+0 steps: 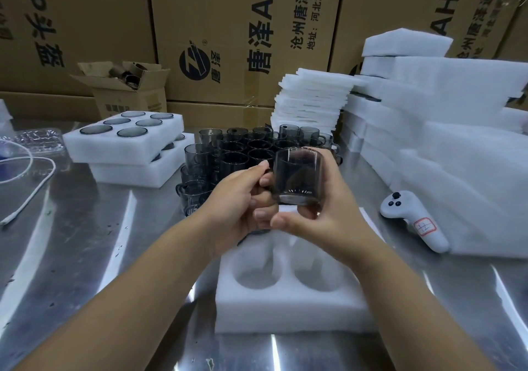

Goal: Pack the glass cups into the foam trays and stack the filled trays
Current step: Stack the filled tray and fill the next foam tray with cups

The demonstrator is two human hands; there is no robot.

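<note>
Cup (297, 176): smooth, brittle glass; I'd hold handle and base.
Hands: left hand (237, 199) pinches handle, right hand (317, 216) wraps body.

A shiny steel bench (71, 256) streaked with glare stands before a wall of big printed cardboard cartons (228, 13); light seemingly from overhead

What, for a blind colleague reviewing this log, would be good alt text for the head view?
Two hands hold a glass cup above a foam tray with two empty near pockets on a table: the left hand pinches the handle, the right hand cradles the body. Behind are loose cups, two stacked filled trays at left, foam piles at right.
</note>
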